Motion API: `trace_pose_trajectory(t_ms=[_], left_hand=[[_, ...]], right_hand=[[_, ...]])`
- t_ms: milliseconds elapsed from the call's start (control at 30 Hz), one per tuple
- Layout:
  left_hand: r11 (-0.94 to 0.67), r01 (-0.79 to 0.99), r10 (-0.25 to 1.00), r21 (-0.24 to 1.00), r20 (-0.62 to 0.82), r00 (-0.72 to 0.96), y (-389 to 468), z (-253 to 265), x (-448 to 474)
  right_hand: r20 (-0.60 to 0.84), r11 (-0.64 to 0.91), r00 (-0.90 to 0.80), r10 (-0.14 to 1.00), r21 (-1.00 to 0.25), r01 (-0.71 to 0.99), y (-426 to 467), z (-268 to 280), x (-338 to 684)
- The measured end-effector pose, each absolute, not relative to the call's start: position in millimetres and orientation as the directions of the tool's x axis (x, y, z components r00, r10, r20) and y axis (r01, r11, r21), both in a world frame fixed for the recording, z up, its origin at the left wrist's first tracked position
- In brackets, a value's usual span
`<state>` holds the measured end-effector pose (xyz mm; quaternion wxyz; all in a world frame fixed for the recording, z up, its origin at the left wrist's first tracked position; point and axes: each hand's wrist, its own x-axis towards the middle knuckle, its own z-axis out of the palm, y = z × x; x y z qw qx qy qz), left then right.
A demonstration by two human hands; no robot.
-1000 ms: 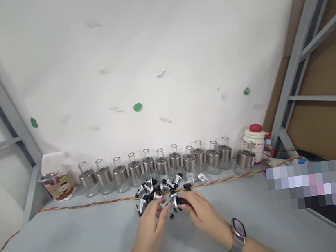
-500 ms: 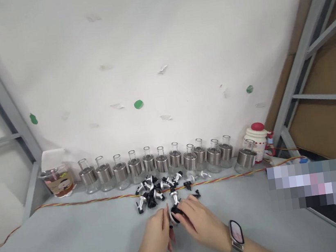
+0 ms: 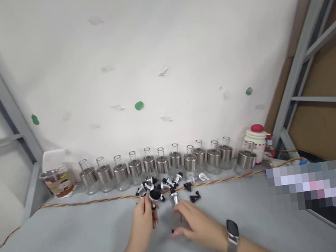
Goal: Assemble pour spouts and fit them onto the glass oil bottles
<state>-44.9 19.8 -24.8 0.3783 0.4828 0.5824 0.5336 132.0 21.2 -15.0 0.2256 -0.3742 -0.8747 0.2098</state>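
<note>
My left hand (image 3: 143, 215) is closed on a pour spout (image 3: 155, 194), its round black stopper end turned up, in front of the pile. My right hand (image 3: 195, 218) is apart from it, thumb and fingers spread. By that thumb's tip is a small black piece (image 3: 173, 231); whether it touches the thumb I cannot tell. Just beyond the right fingertips lies another silver-and-black pour spout (image 3: 174, 196). More spouts lie heaped behind my hands, partly hidden. To the right are loose black parts (image 3: 195, 197) and a silver spout piece (image 3: 203, 176).
Several glass bottles with steel collars (image 3: 120, 171) stand in a row along the white wall. A twisted red-yellow wire (image 3: 236, 177) crosses the grey table. A drink cup (image 3: 58, 182) is at the left, a cream jar with a red lid (image 3: 255, 141) at the right.
My left hand has moved up and left with the pour spout, toward the pile. My right hand has come off that spout, and its fingers have opened.
</note>
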Motion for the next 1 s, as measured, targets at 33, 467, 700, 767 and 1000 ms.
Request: trace_pose_trajectory(t_ms=[33, 467, 700, 767, 1000], left_hand=[[-0.041, 0.145, 0.964, 0.989, 0.077, -0.254, 20, -24, -46], [-0.019, 0.294, 0.983, 0.956, 0.072, -0.170, 14, -30, -38], [-0.185, 0.777, 0.961, 0.602, 0.276, 0.015, 7, -33, -37], [-0.262, 0.866, 0.925, 0.426, 0.368, 0.099, 6, -34, -37], [-0.452, 0.890, 0.617, -0.053, 0.703, 0.355, 5, -29, -39]], right_hand=[[0.223, 0.675, -0.670, 0.708, -0.494, 0.548, 20, -17, 129], [0.295, 0.604, -0.529, 0.796, -0.447, 0.660, 43, -27, 139], [0.455, 0.473, -0.175, 0.873, -0.704, 0.530, 63, -19, 157], [0.377, 0.425, -0.198, 0.905, -0.775, 0.468, 53, -15, 150], [0.119, 0.280, -0.429, 0.896, -0.899, 0.336, 11, -15, 119]])
